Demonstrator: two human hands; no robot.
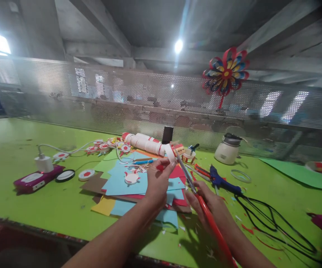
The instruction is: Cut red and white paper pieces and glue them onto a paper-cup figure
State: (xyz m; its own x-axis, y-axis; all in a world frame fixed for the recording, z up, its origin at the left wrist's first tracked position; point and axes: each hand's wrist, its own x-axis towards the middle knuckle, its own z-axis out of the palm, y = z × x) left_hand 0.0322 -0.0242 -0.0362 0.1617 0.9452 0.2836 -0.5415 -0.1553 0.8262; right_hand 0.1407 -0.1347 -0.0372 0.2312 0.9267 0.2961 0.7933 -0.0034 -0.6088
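My left hand (159, 176) is closed in a pinch on a piece of paper cup (171, 152), white with a red and yellow patterned part. My right hand (209, 201) grips a pair of scissors (189, 178) with long red handles. The scissor blades point up and away, their tips at the paper cup piece. Whether they are cutting into it I cannot tell. Beneath my left hand lie light blue paper sheets (119, 185). A white disc with red points (132, 178) rests on them, left of that hand.
Behind the sheets lies a stack of paper cups (147, 143). A blue glue gun (222, 181) with a looped black cable lies right, near a cream jar (227, 150). A purple power strip (38, 179) with a white plug sits left. Paper scraps litter the green table (74, 219).
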